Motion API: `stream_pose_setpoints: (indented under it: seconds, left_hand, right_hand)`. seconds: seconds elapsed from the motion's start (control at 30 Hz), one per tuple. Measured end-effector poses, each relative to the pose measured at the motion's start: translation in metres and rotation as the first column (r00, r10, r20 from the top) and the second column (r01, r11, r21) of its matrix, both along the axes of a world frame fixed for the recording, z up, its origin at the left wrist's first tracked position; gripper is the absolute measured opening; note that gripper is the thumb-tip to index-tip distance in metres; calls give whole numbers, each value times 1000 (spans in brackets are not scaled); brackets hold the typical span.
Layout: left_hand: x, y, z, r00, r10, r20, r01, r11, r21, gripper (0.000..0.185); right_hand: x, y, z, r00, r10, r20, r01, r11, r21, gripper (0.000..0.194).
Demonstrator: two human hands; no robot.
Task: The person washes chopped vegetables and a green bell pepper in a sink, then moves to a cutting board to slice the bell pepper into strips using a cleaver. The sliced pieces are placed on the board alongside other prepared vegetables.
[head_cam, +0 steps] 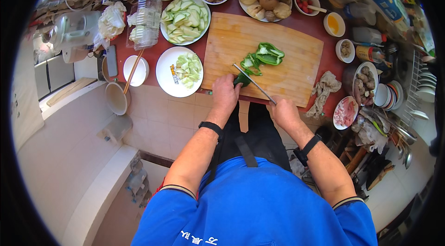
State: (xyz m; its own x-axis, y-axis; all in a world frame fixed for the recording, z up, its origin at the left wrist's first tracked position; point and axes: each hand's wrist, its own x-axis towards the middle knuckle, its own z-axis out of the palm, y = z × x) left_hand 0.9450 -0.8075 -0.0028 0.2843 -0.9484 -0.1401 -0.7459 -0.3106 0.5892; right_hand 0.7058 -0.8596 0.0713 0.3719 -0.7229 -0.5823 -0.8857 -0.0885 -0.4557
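Observation:
A wooden cutting board (240, 37) lies at the table's front edge. Near its front left, my left hand (223, 89) holds down a dark green pepper piece (242, 80). My right hand (285, 108) grips the handle of a kitchen knife (255, 84), seen nearly edge-on, with its blade slanting left alongside that piece. Just beyond the blade lie cut green pepper strips (251, 64). Next to them rests a larger pepper section (270, 54), its pale inside facing up. My fingertips partly hide the held piece.
Left of the board stand a plate of sliced green squash (185, 20) and a plate of chopped pale-green vegetable (189, 71). Chopsticks (134, 71) lie across a white bowl (140, 75). Behind is a plate of potatoes (269, 0). At right are a crumpled cloth (326, 89) and sliced raw meat (345, 112).

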Motion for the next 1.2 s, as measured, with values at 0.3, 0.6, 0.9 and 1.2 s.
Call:
stream_pose_setpoints:
  seconds: [0.3,0.6,0.9,1.2]
  left_hand:
    - [-2,-1,1,1000,-4,28,4,1000,12,28]
    - [-1,0,-2,1000,24,-9,-24,999,34,29]
    - [-2,-1,-1,1000,5,-6,-5,997,71,28]
    - [-9,-9,2,998,32,-48,-34,999,-32,36]
  right_hand:
    - [30,0,-35,999,12,-53,-13,999,-31,19]
    - [6,9,0,1000,-4,14,5,999,-39,18]
    - [29,0,-31,999,22,-33,-22,1000,10,17]
    - [21,-3,-14,992,-93,87,99,993,-66,18]
